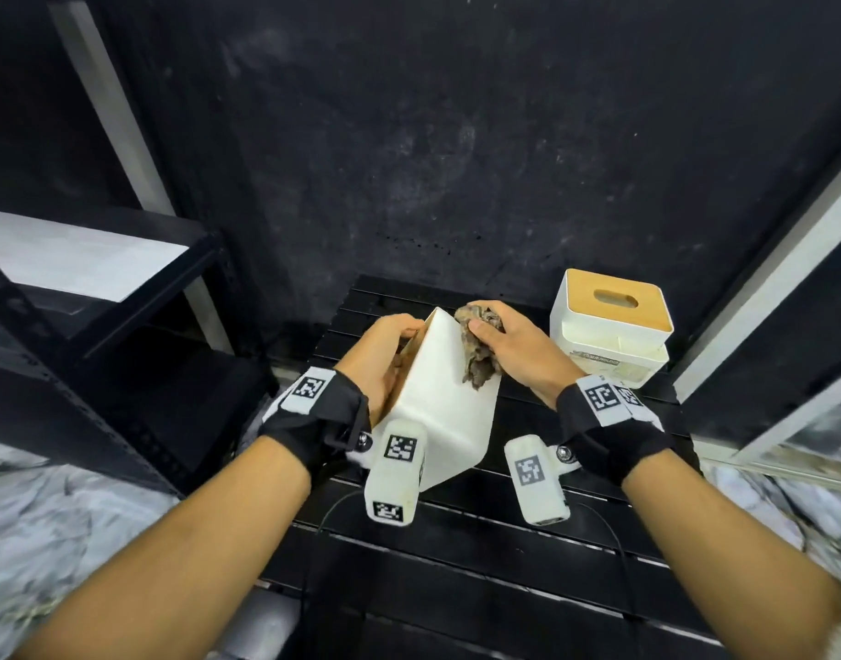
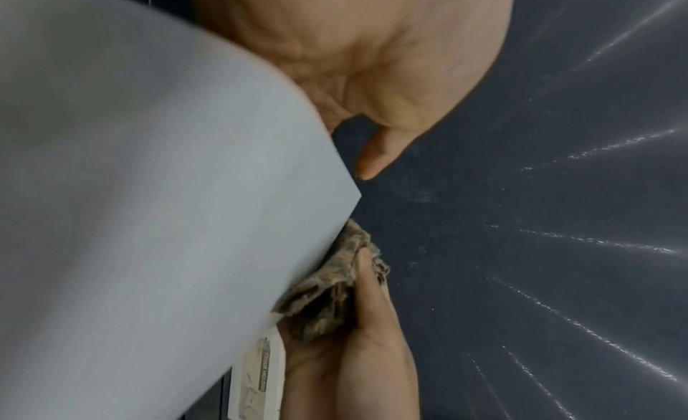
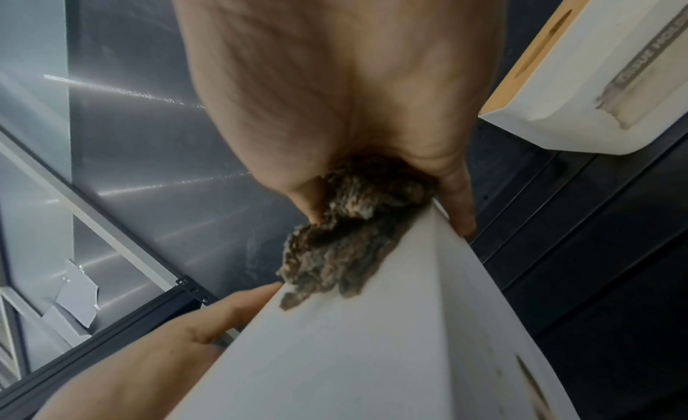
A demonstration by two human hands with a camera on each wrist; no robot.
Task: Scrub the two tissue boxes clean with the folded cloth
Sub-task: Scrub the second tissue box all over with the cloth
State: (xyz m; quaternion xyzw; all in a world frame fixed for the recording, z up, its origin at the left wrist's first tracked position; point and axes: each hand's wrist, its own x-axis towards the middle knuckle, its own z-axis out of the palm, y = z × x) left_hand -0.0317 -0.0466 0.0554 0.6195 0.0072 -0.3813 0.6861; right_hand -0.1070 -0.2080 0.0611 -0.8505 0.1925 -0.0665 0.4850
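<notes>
We see our right hand (image 3: 335, 88) pressing the brown cloth (image 3: 346, 238) against the white tissue box (image 3: 372, 353); at two o'clock stands another box (image 3: 581, 82).

The second tissue box (image 3: 581, 82) carries a grey strip label on its white side that reads "TISSUE HOLD…", the end cut off in the right wrist view. In the left wrist view the same strip (image 2: 263, 370) shows "…SUE HOLD". The square black-and-white coded markers (image 1: 603, 396) on the wrist straps hold no readable words.

Second tissue box (image 1: 611, 326) blocks the table's (image 1: 456, 564) right rear; near slats lie open.
</notes>
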